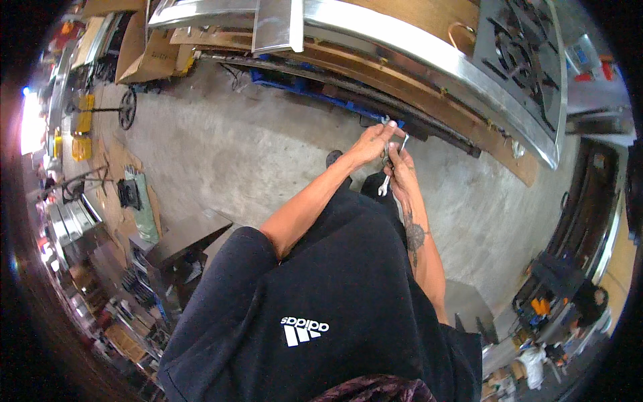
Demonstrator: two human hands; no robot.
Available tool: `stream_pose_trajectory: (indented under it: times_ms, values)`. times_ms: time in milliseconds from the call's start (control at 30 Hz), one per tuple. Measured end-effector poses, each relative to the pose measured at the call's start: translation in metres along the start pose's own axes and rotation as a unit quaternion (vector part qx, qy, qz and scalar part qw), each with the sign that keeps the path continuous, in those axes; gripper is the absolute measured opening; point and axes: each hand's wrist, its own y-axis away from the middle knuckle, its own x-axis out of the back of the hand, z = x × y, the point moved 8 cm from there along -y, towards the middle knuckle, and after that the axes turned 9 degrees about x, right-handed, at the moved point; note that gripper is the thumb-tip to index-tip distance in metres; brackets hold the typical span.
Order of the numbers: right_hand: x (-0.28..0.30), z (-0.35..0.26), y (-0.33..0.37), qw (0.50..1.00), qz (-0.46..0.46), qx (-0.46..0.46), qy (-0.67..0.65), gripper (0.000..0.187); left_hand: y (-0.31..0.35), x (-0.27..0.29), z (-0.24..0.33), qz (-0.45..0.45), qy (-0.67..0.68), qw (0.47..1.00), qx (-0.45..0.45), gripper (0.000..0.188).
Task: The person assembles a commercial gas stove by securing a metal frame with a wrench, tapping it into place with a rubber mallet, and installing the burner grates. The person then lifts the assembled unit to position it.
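Observation:
My hands are close together in front of me, below the front edge of a metal-edged bench. My right hand (402,173) is closed around a silver wrench (383,189), whose open-ended jaw sticks out below the fingers. A thin bright metal shaft (405,141) shows above that hand; whether it belongs to the same wrench I cannot tell. The fingers of my left hand (370,145) are pinched together just beyond the right hand. A small shiny metal end shows at its fingertips, too small to name.
The steel-edged bench (395,43) runs across the front, with a burner grate (519,63) on its right end. Blue metal (301,90) lies beneath it. A cardboard box (147,53) stands at the far left, a handwheel (127,109) nearer. Grey concrete floor (268,147) surrounds my feet.

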Motion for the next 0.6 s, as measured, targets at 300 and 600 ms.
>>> stream_pose_trajectory:
  times_ms: [300, 600]
  values:
    - [0.003, -0.023, 0.008, 0.997, 0.028, 0.035, 0.069, 0.021, 0.015, 0.048, 0.052, 0.077, -0.162, 0.975, -0.132, 0.075]
    - [0.095, 0.008, 0.048, 0.974, 0.113, -0.001, 0.197, 0.019, 0.046, 0.195, 0.164, 0.523, -0.239, 0.704, -0.417, 0.033]
